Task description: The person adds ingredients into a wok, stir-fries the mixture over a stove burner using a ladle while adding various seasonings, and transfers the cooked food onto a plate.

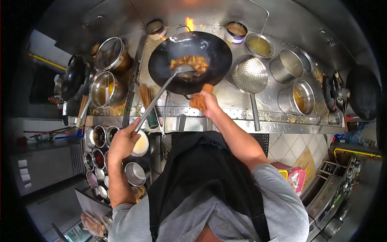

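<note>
My left hand (123,141) is closed around the handle of a long metal ladle (155,99). The ladle's bowl rests inside a black wok (161,68), against chopped brown and orange food (197,62). An orange-brown cloth (198,101) is bunched in my right hand (209,103), which grips the wok's near edge through it; the handle there is mostly hidden. Flames (189,24) rise behind the wok's far rim.
To the right lie a perforated strainer (250,74), a bowl of yellowish liquid (260,45) and metal pots (286,66). More pots (102,88) and a bamboo brush (145,94) are on the left. Several seasoning containers (98,158) stand below my left hand.
</note>
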{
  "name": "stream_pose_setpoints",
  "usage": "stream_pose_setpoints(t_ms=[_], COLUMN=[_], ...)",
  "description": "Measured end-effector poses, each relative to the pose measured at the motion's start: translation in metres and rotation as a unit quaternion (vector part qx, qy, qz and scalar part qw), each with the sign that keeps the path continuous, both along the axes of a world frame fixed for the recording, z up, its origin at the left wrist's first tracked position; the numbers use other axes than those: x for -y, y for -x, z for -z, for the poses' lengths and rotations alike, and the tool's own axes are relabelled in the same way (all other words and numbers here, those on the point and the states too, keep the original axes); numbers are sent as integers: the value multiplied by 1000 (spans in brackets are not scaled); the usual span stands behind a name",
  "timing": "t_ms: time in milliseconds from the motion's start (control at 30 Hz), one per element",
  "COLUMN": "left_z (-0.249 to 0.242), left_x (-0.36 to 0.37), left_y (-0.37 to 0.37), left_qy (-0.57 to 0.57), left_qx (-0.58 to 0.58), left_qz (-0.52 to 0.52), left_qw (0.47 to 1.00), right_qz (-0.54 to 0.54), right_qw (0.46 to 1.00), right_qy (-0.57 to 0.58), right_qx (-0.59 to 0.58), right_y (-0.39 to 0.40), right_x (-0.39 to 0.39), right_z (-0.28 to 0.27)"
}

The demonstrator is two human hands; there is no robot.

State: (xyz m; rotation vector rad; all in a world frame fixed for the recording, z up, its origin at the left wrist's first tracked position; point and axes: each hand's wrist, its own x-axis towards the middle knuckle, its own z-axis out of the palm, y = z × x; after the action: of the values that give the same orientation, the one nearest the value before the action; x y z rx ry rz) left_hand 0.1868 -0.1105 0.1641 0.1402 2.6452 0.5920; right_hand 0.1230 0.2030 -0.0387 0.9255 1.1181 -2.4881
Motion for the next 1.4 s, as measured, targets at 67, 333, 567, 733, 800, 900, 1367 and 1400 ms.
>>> stream_pose_setpoints(t_ms=[67,333,567,733,800,900,1367,1400], left_z=[6,190,131,9,49,88,79,89], left_x=[1,-103,-21,-14,-23,-48,-33,-43], left_y=[14,60,2,-2,4,9,-3,-2], left_qy=[-3,-199,-146,-52,-35,-24,20,38], left_qx=[19,-57,-177,52,-53,-82,-98,-109], left_qz=[-11,-205,30,34,90,52,76,63], left_qw=[1000,957,973,997,994,995,992,991], right_qz=[-43,-83,-36,-17,-33,4,-11,2], right_qw=[999,996,999,999,999,997,1000,998], right_qy=[-13,-27,-9,-14,14,56,1,23], right_qx=[16,20,11,44,3,-49,-20,-55], right_y=[19,45,22,16,16,-39,-17,-35], right_x=[-9,-11,-6,3,7,16,20,20], right_z=[11,47,11,1,10,12,15,25])
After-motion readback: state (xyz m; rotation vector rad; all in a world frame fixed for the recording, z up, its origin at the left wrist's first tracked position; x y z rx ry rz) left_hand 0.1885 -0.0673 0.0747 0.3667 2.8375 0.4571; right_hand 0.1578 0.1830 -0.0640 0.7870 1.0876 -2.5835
